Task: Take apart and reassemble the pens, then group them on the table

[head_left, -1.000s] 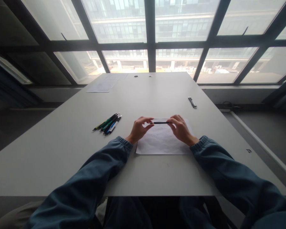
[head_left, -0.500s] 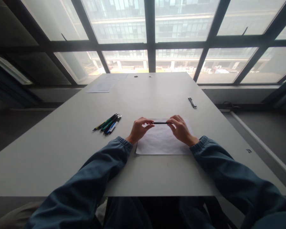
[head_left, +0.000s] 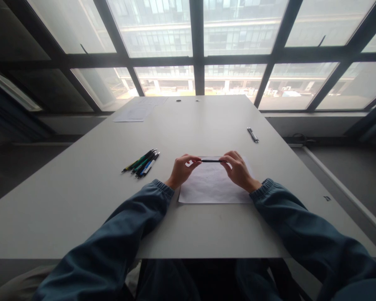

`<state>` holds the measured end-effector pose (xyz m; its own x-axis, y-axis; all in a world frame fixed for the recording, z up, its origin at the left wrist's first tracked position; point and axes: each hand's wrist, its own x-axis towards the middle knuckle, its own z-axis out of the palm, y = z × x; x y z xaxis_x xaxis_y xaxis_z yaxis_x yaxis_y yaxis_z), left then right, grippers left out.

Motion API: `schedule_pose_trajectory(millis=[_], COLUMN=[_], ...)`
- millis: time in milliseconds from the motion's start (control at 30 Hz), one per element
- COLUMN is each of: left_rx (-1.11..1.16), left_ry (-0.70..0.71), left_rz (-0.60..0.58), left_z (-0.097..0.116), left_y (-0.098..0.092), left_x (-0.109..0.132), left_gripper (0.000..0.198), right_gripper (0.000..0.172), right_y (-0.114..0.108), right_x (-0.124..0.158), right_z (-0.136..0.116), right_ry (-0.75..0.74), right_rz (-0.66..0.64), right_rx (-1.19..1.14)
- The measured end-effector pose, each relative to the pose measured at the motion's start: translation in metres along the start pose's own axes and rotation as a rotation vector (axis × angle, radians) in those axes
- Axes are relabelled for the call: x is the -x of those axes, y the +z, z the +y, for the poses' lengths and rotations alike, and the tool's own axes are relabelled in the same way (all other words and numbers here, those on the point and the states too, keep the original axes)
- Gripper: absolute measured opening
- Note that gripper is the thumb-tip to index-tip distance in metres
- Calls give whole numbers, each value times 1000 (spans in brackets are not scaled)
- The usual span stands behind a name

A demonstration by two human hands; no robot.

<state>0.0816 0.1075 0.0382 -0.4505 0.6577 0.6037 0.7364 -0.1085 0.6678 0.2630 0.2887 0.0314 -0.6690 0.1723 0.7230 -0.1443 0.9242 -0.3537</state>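
Note:
A slim black pen (head_left: 211, 161) is held level above the far part of a white sheet of paper (head_left: 211, 188). My left hand (head_left: 182, 169) pinches its left end between thumb and fingertips. At the other end, my right hand (head_left: 236, 169) grips the pen in the same way, with fingers curled. Both ends of the pen are partly hidden by my fingers. To the left of my left hand lies a bunch of several pens (head_left: 142, 163), with green, black, blue and white barrels.
On the white table (head_left: 81, 200), a pair of pens (head_left: 252, 135) lies towards the right edge. Loose papers (head_left: 134, 112) rest at the far left. A small dark mark or object (head_left: 327, 198) shows near the right edge. Large windows (head_left: 230, 79) stand beyond the table.
The left end of the pen sits very slightly higher, with a small shift of my left fingertips. Everything else looks the same.

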Motion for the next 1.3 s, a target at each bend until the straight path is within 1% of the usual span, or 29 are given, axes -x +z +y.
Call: schedule_pose_trajectory(millis=[267,633,1033,1100,1200,1233,1267,1300], left_rx=[8,-25,-11,-18,-14,-11,-10,-15], left_ry=[3,-3,92,100,78,58,32,3], left_rz=[-11,-25,-20,-41,-66,-60,-48,-40], left_z=[1,2,5,5,2,0,-1,-2], left_y=[-1,-1,-1,-1,-1,0,0,0], left_x=[0,0,-1,-1,-2,-2,-1,-1], left_gripper=[14,17,13,22,55,61,59,50], right_gripper=[12,17,16,16,16,16,16,16], right_y=[-1,-1,2,2,1,1,1,1], right_x=[0,1,1,1,1,1,1,1], right_z=[-1,1,2,2,1,1,1,1], right_ry=[-14,-13,-3,1,-3,-3,-3,-2], right_rz=[4,-22,-52,-52,-50,-48,-45,-43], right_rx=[-4,7,-14,-13,-11,-10,-9,-9])
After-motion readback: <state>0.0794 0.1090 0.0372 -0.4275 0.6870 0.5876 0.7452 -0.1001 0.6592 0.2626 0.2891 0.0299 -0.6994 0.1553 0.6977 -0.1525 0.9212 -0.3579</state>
